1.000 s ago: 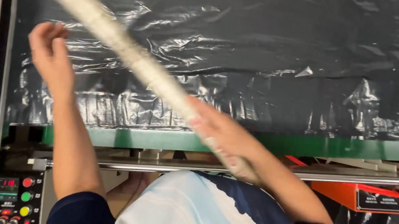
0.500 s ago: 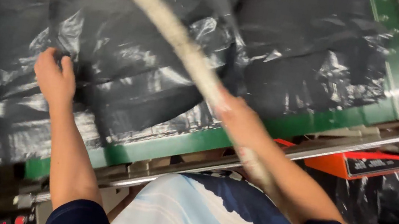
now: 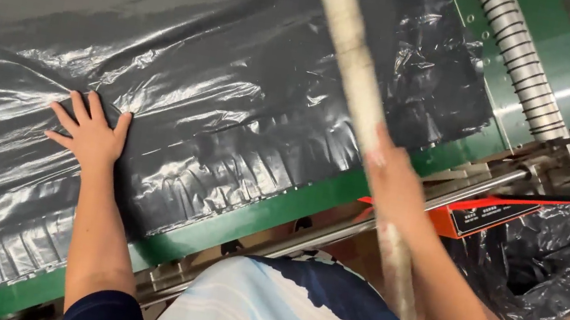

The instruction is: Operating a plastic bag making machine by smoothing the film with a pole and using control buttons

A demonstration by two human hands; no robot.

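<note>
My left hand (image 3: 90,135) lies flat, fingers spread, on a wide sheet of shiny black plastic film (image 3: 219,95) that covers a green machine table (image 3: 268,215). My right hand (image 3: 391,174) is closed around a long pale stick (image 3: 351,63) wrapped in whitish tape. The stick runs from the top of the view, over the film, down past my forearm toward my body. The film is wrinkled and pleated along its near edge.
A ribbed metal roller (image 3: 521,64) sits at the right end of the table. An orange-red machine part (image 3: 500,211) juts out below it, above a crumpled black plastic bag (image 3: 552,266) on the tiled floor. A steel rail (image 3: 334,234) runs along the table's near edge.
The view has swung left and down. My left hand went from reaching over the film to pressing flat on it. The stick in my right hand swung from a slant to more upright.
</note>
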